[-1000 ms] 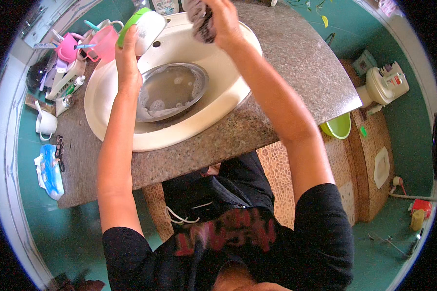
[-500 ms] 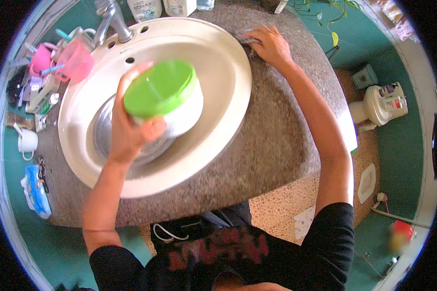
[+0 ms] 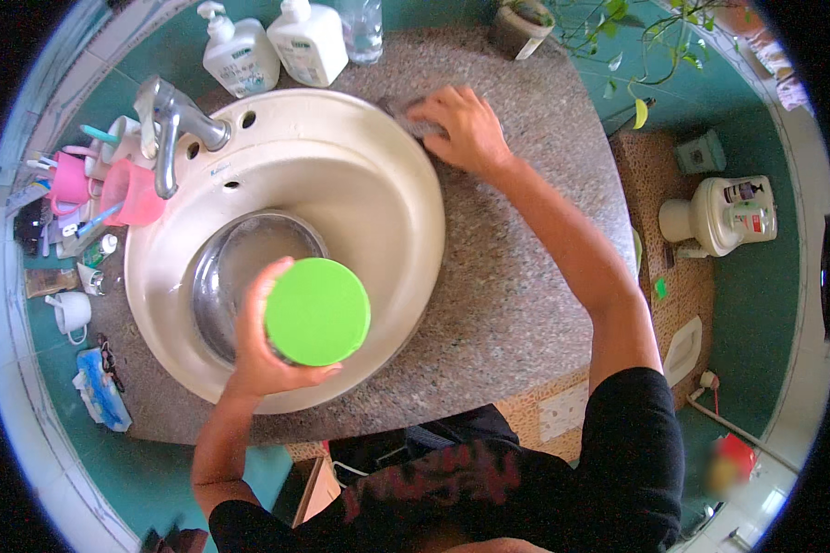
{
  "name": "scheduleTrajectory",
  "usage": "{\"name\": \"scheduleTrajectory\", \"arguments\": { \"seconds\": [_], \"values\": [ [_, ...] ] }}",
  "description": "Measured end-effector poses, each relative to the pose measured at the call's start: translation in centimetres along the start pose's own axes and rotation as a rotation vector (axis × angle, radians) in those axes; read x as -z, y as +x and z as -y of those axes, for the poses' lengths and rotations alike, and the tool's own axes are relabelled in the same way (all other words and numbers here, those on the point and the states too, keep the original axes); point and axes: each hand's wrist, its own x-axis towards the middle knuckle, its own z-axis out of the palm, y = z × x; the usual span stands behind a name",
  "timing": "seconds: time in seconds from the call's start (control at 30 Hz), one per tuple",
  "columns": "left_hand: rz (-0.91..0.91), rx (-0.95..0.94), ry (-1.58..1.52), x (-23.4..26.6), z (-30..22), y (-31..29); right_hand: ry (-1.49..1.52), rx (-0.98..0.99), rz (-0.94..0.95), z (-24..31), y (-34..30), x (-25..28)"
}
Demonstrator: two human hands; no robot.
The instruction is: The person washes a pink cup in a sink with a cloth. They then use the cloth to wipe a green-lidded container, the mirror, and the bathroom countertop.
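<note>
My left hand (image 3: 260, 346) is closed round the side of a tub with a flat, round green lid (image 3: 318, 311). It holds the tub above the near part of the cream washbasin (image 3: 413, 184), and the lid hides most of its body. Beneath and behind it, a round metal bowl (image 3: 214, 267) rests in the basin. At the basin's far right rim, my right hand (image 3: 466, 129) is curled low over the counter. A blurred greyish, stringy-looking thing (image 3: 415, 120) shows at its fingertips; its kind is too smeared to tell.
A chrome tap (image 3: 180, 124) rises at the basin's back left. Behind it stand two white pump bottles (image 3: 309, 46) and a clear container (image 3: 362, 32). Pink cups (image 3: 134, 194), a white mug (image 3: 72, 313) and a blue-white packet (image 3: 103, 392) line the left; a potted plant (image 3: 521, 32) stands back right.
My left hand has brought the green-lidded tub nearer to me and turned its lid upward. My right hand has shifted slightly left and down in the view. The view itself has moved too.
</note>
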Motion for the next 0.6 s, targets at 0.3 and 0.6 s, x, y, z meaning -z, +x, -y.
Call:
{"name": "scheduleTrajectory", "arguments": {
  "seconds": [0.3, 0.6],
  "values": [
    [0.233, -0.054, 0.167, -13.6, -5.6, 2.4, 0.132, -0.029, 0.171, 1.3, -13.0, 7.5],
    [0.282, -0.065, 0.393, -16.7, -6.2, 2.5, 0.110, -0.002, 0.185, -0.8, -17.3, 10.5]
  ]
}}
